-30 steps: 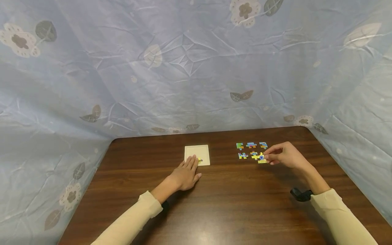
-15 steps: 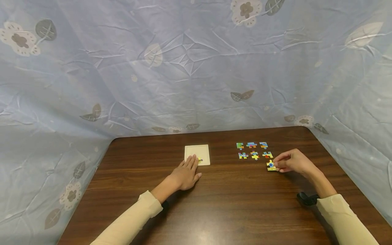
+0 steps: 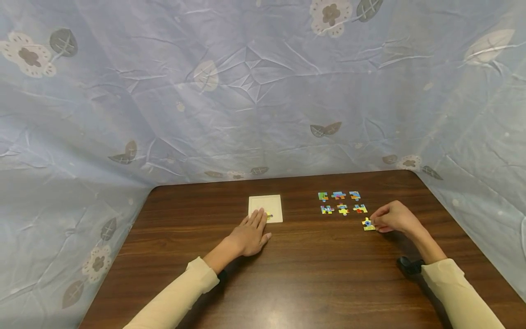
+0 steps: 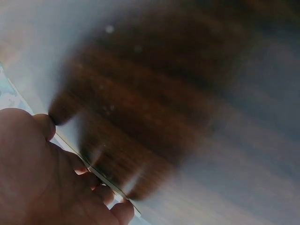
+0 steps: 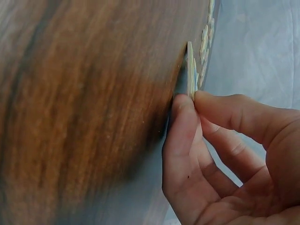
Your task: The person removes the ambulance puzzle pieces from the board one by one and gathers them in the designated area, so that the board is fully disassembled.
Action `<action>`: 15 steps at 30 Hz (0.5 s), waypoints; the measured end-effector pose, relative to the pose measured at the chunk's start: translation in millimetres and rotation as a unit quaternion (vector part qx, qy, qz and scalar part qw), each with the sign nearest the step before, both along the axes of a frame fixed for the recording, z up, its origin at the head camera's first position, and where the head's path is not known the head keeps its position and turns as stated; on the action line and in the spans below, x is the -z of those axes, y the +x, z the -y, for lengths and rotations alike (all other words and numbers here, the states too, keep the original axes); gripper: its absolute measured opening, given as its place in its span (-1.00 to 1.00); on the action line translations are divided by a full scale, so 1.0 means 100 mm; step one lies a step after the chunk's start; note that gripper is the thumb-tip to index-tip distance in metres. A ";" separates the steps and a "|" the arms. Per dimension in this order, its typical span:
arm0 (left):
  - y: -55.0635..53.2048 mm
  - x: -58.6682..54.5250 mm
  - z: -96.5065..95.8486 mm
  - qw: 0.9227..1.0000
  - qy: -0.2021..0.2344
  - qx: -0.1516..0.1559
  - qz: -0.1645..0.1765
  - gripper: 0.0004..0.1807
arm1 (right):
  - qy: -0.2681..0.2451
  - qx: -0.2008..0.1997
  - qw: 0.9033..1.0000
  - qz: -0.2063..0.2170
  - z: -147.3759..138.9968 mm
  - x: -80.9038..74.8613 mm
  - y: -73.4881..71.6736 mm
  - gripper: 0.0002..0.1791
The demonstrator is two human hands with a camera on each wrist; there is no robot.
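Observation:
A yellow jigsaw puzzle piece with a blue round spot (image 3: 367, 224) is pinched between the thumb and fingers of my right hand (image 3: 392, 218), low over the table at the right. In the right wrist view the puzzle piece (image 5: 190, 70) shows edge-on, its right end between thumb and fingertips. My left hand (image 3: 248, 235) lies flat with straight fingers over the lower left part of a square cream puzzle tray (image 3: 265, 201). Beside its fingertips a small yellow puzzle piece (image 3: 269, 214) shows in the tray, partly hidden by the hand.
Several colourful puzzle pieces lie in two rows right of the tray, among them a green piece (image 3: 323, 196) and a blue-and-yellow piece (image 3: 360, 209). The dark wooden table (image 3: 287, 274) ends at a hanging pale blue flowered cloth (image 3: 255, 114) behind and at both sides.
My right hand has drawn the blue-spotted puzzle piece right and toward me, away from the rows, uncovering the pieces under it. The left hand has stayed on the tray.

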State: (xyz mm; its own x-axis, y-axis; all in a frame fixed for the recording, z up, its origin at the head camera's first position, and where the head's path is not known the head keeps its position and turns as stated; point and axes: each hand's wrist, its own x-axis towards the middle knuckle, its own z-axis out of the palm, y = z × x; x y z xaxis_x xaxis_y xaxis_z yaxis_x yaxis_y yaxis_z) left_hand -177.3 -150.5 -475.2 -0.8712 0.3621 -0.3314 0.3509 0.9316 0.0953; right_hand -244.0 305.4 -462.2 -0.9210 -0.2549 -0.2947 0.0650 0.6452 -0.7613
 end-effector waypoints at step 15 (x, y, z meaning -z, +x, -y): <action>0.01 -0.03 -0.01 1.000 0.004 0.002 -0.002 -0.19 | 0.072 0.020 0.997 -0.021 0.08 -0.04 0.01 -0.81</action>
State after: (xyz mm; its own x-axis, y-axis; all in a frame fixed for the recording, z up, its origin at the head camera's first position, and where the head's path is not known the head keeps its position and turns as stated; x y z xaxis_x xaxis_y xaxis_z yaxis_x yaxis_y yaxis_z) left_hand -175.8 -149.5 -472.4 -0.8714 0.3671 -0.3254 0.3541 0.9298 0.1007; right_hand -242.7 297.4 -458.6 -0.9418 -0.1758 -0.2866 0.0631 0.7450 -0.6641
